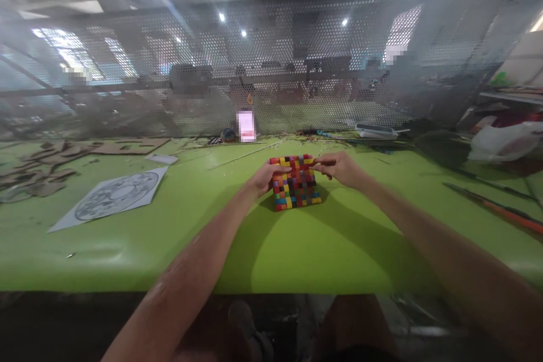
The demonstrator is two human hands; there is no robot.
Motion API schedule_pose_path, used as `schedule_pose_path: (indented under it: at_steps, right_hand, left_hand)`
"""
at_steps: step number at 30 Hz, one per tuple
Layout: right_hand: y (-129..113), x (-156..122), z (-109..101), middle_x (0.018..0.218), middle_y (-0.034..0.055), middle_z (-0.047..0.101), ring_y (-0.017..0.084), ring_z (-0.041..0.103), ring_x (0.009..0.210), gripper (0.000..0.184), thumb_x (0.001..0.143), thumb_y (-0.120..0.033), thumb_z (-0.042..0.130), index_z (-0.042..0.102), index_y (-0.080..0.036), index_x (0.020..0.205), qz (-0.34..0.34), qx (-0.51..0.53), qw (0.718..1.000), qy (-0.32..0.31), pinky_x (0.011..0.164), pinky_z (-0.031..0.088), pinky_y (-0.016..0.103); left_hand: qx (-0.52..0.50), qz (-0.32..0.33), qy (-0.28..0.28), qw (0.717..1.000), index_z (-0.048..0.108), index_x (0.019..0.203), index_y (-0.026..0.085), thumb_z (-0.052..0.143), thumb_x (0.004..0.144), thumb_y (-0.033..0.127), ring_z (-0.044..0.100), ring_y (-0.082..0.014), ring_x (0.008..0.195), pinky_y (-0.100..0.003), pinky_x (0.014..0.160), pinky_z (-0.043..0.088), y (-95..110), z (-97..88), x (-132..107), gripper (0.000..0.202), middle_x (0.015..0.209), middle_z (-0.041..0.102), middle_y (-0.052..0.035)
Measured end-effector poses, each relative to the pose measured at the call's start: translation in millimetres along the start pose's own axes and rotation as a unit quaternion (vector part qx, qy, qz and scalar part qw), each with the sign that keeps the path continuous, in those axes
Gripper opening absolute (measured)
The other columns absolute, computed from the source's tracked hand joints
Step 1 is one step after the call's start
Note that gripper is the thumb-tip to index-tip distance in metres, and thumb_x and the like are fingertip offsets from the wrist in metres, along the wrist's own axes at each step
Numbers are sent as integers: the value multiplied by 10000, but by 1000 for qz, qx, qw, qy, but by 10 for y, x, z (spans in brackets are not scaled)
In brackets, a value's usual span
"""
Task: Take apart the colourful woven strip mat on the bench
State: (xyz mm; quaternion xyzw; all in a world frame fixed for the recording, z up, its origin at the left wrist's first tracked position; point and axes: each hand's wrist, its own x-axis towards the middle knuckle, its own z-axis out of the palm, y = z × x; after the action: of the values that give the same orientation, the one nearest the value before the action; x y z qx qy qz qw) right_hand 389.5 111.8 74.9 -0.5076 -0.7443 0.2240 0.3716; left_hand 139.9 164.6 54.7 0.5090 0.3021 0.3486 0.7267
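Observation:
A multicoloured woven block (296, 186) of small red, yellow, blue and black squares stands on the green table (203, 226). My left hand (266, 176) grips its upper left side, fingers curled over the top edge. My right hand (339, 168) pinches the upper right corner, thumb and fingers pressed together on it. Both forearms reach in from the near edge.
A white printed sheet with a round pattern (114, 197) lies to the left, brown cardboard cut-outs (46, 167) beyond it. Thin sticks, a pink-and-white card (246, 125) and clutter line the perforated metal screen at the back. Long tools (496, 203) and a plastic bag (504, 141) lie at the right.

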Motion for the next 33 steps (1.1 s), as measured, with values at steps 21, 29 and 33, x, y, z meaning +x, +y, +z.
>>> schedule_pose_path:
  at_steps: [21,29,33]
  right_hand:
    - [10,13,-51,806,99,747,136,515,579,396,913,-493,679,848,-158,1039,-40,-71,996,-31,564,388,296]
    - [-32,0,12,796,82,754,172,573,667,302,911,-448,702,855,-189,939,-33,-101,994,-11,620,398,304]
    - [-24,0,22,806,84,747,174,577,674,297,907,-453,711,854,-193,915,-24,-102,994,-5,628,407,309]
  left_hand:
    - [28,-7,-1,1000,740,999,112,741,816,76,795,-232,809,-394,866,661,24,-17,-3,187,904,810,-133]
    - [-10,5,6,1000,736,1046,120,777,770,69,791,-222,761,-361,819,664,-24,31,0,284,804,797,-97]
    - [0,8,3,1000,730,1088,125,759,776,45,789,-212,788,-353,836,658,3,57,-29,323,842,800,-100]
